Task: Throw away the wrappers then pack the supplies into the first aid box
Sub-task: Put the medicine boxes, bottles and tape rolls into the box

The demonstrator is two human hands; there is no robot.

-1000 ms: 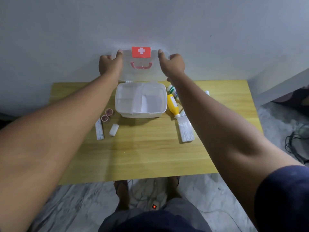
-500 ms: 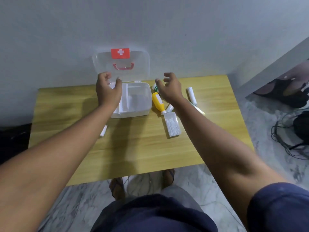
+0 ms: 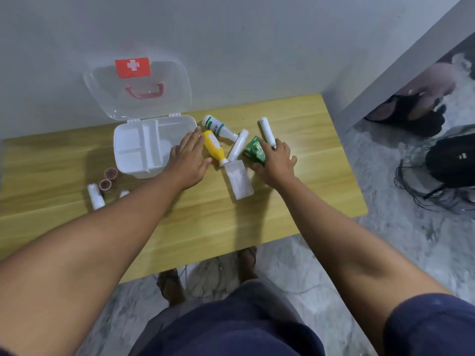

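Where the view begins, nearest the camera, dark shorts and two sandalled feet stand on a grey marbled floor. Just beyond them is a low table of pale yellow wood, pushed against a plain grey wall. To the right of the table, a black bag and a tangle of cables lie on the floor.

Both bare forearms reach out over the tabletop and hide a broad part of it. The left forearm covers most of a small white scrap. Beside that scrap lie a wrapped bandage and two small reddish pots.

A clear packet lies between the arms. Its far end touches the cap of a yellow bottle.

The left hand lies palm down over the right end of the first aid box. Its fingers are straight, together and released, and the thumb is spread towards the yellow bottle's cap.

The right hand is spread over the near side of a green box. Whether its fingers grasp the box or merely rest on it cannot be told.

A white roll slants between the yellow bottle and the green box. Further back lie a white bottle with a green label and a white tube, whose near end meets the right hand's fingertips.

The first aid box sits open at the far left of the table, white and divided into compartments. Its clear lid, with a red cross label and a red handle, leans back against the wall.
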